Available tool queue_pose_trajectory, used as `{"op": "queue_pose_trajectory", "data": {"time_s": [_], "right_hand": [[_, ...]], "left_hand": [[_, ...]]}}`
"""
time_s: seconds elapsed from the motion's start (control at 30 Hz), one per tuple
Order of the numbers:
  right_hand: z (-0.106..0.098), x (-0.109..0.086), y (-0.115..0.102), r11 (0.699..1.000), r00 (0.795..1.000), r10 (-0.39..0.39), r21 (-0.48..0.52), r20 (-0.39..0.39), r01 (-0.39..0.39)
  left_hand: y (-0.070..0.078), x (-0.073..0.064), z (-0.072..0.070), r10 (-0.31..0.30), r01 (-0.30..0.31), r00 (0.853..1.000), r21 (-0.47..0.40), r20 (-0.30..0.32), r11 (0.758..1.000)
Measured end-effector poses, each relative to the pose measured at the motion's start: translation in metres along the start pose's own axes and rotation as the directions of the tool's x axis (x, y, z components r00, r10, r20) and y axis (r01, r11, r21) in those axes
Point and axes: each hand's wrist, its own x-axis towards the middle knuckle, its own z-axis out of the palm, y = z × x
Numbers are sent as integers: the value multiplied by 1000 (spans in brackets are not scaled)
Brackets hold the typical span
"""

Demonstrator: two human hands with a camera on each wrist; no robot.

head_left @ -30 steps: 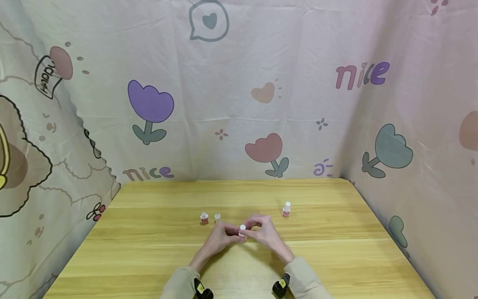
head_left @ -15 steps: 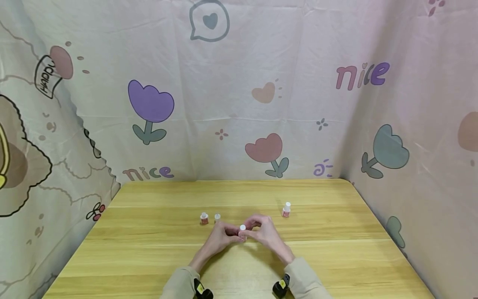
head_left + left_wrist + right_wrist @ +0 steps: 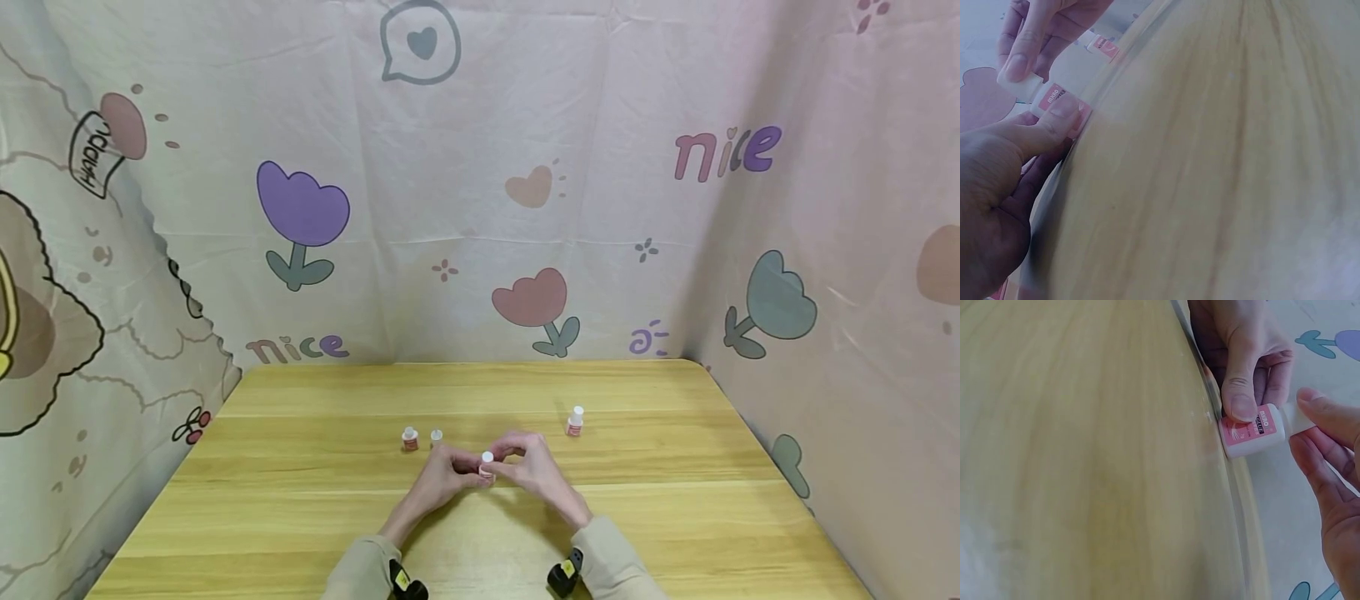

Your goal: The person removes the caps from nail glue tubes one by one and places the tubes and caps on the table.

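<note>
A small white bottle with a pink label reading "GLUE" (image 3: 1250, 433) stands on the table between my two hands. My left hand (image 3: 442, 477) grips its body, thumb laid across the label. On its white cap (image 3: 1295, 419), my right hand (image 3: 534, 467) has thumb and fingers pinching from the other side. The cap sits at the bottle's neck. In the left wrist view the same glue bottle (image 3: 1054, 99) shows between both thumbs.
Beyond my left hand stand a short, open-looking bottle (image 3: 410, 439) with a pink label and a small white piece (image 3: 437, 437), partly hidden by that hand. Another capped bottle (image 3: 575, 422) stands farther back, right. Printed cloth (image 3: 450, 292) hangs behind the wooden table (image 3: 300, 517).
Both hands keep the same hold on the glue bottle and its cap. The cloth on the right has shifted slightly left.
</note>
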Motion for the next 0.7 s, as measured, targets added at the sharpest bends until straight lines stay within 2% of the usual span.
{"op": "queue_pose_trajectory", "data": {"time_s": [0.17, 0.4, 0.53, 0.7], "right_hand": [[-1, -1, 1, 1000, 1000, 11, 12, 11, -11], [1, 0, -2, 996, 995, 89, -16, -38, -90], [2, 0, -6, 996, 996, 74, -37, -54, -76], [-2, 0, -24, 999, 999, 28, -23, -47, -29]], "left_hand": [[0, 0, 0, -7, 7, 1000, -3, -4, 1000], [0, -1, 0, -15, 15, 1000, -3, -9, 1000], [0, 0, 0, -19, 19, 1000, -3, -10, 1000], [-1, 0, 1, -34, 34, 999, 8, -15, 999]]}}
